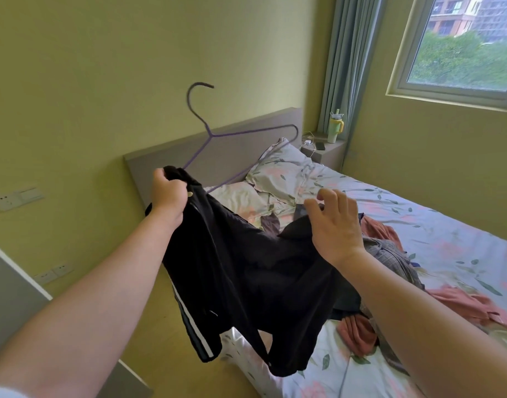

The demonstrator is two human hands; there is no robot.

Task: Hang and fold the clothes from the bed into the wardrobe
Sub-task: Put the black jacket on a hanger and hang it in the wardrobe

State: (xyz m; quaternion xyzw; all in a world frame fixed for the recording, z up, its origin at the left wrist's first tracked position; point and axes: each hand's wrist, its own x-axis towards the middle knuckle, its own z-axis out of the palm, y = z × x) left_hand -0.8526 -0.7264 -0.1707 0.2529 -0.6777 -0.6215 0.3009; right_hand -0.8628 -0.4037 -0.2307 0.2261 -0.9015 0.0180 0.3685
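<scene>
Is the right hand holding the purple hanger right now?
No, the left hand grips the purple hanger together with the black garment, while the right hand is open beside the cloth.

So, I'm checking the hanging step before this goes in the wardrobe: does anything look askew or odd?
Yes: the purple hanger tilts steeply, only one end inside the black garment, which hangs bunched and lopsided from the left hand. Pink clothes lie crumpled on the bed.
</scene>
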